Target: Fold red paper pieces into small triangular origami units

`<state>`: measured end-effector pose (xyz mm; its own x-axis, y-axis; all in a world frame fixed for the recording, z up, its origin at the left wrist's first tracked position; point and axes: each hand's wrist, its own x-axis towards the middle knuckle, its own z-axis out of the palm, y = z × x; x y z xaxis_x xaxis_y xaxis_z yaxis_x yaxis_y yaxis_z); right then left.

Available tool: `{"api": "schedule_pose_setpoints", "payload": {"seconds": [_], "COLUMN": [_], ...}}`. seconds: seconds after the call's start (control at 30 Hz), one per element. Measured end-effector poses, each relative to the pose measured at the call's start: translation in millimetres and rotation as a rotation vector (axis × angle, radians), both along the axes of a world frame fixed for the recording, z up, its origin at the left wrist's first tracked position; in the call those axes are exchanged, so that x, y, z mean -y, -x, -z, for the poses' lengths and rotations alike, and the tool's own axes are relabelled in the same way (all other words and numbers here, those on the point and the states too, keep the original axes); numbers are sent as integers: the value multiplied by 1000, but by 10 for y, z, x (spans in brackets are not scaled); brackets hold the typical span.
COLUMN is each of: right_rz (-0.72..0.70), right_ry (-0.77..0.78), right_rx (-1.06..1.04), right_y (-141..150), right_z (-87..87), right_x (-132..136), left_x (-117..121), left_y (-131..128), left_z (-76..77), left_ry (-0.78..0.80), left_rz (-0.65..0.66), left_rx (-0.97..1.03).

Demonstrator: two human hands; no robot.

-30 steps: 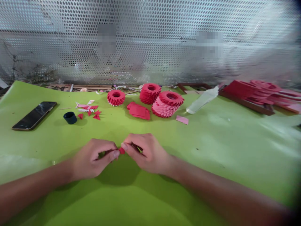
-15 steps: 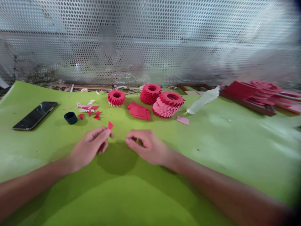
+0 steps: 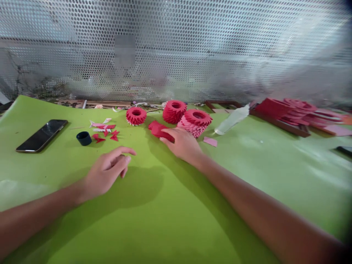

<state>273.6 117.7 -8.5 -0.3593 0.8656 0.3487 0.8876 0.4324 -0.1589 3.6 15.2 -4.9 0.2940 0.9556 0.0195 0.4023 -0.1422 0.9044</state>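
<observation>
My left hand (image 3: 110, 167) hovers over the green mat with its forefinger stretched out and a gap to the thumb; nothing is in it. My right hand (image 3: 183, 145) reaches forward onto a small stack of red paper slips (image 3: 157, 129). Its forefinger lies over the stack and its thumb is apart at the near edge; the other fingertips are hidden. Beyond the left hand, several small folded red paper pieces (image 3: 114, 135) lie by pink and white ones (image 3: 102, 126). Behind the right hand stand a pink and red folded-paper ring (image 3: 196, 119) and a red ring (image 3: 174, 111).
A smaller red paper ring (image 3: 136, 116) stands at the back. On the left are a phone (image 3: 42, 135) and a dark round cap (image 3: 84, 138). A pink slip (image 3: 210, 141), a whitish tube (image 3: 232, 120) and a tray of red paper (image 3: 280, 119) are on the right.
The folded red piece has left my left hand, and another red piece now lies by the dark cap. My right hand has moved forward from the mat's middle to the red stack.
</observation>
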Motion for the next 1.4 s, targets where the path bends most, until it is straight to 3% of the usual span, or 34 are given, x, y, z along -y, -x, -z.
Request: {"api": "schedule_pose_setpoints", "payload": {"seconds": [0.27, 0.57, 0.8, 1.13, 1.23, 1.27, 1.33, 1.4], "right_rz": [4, -14, 61, 54, 57, 33, -62, -227], "right_ry": [-22, -36, -68, -48, -120, -117, 72, 447], "right_rx": [31, 82, 16, -150, -290, -472, -762, -812], "right_y": [2, -1, -32, -36, 30, 61, 133, 206], "right_z": [-63, -90, -74, -133, -217, -245, -281, -281], "right_x": [10, 22, -26, -3, 96, 149, 277, 416], "left_x": [52, 52, 64, 56, 48, 45, 37, 30], "left_y": [-16, -29, -41, -43, -23, -14, 6, 22], "left_z": [-5, -33, -56, -37, -3, 13, 38, 43], "left_ry": [-141, -177, -167, -243, -351, -428, -640, -853], "left_rz": [136, 167, 153, 180, 197, 196, 180, 167], "left_rx": [-89, -120, -136, -190, -181, -169, -157, -214]}}
